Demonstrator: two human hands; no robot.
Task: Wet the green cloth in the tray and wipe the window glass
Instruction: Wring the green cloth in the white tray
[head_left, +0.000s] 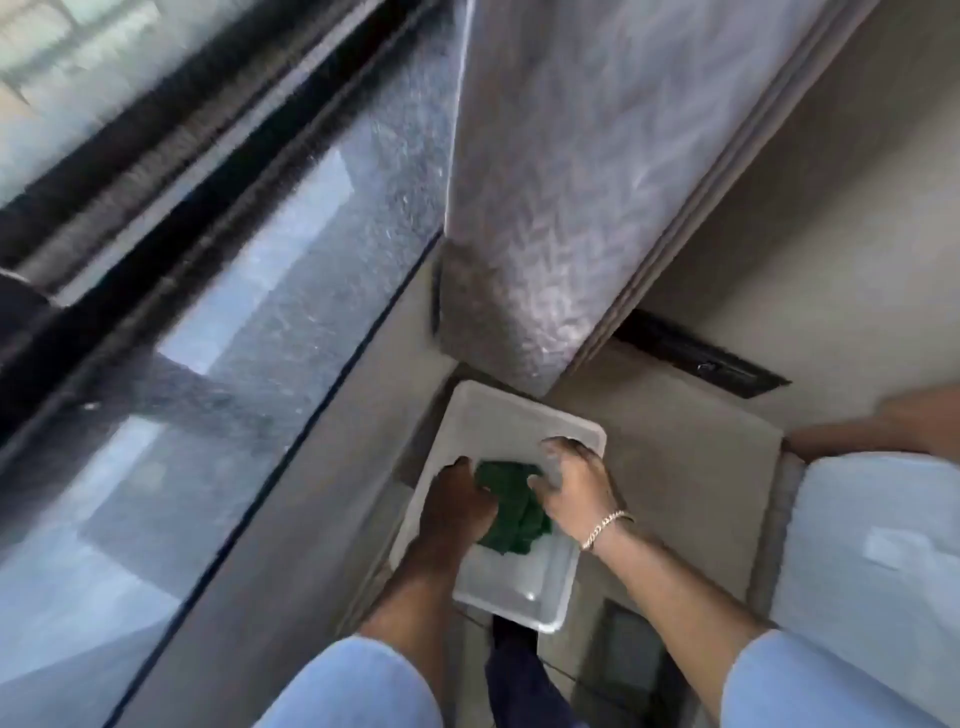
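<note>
I bunch the crumpled dark green cloth (511, 512) between my gripping left hand (457, 501) and right hand (574, 486), low in the shallow white plastic tray (519, 415), to soak it.

A patterned grey curtain (597, 182) hangs down to the beige sill (675, 467). A black slotted fitting (701, 358) is set against the wall behind the curtain's foot. A white cushion (872, 545) lies at the right edge. Tiled floor (618, 670) shows below the sill.
</note>
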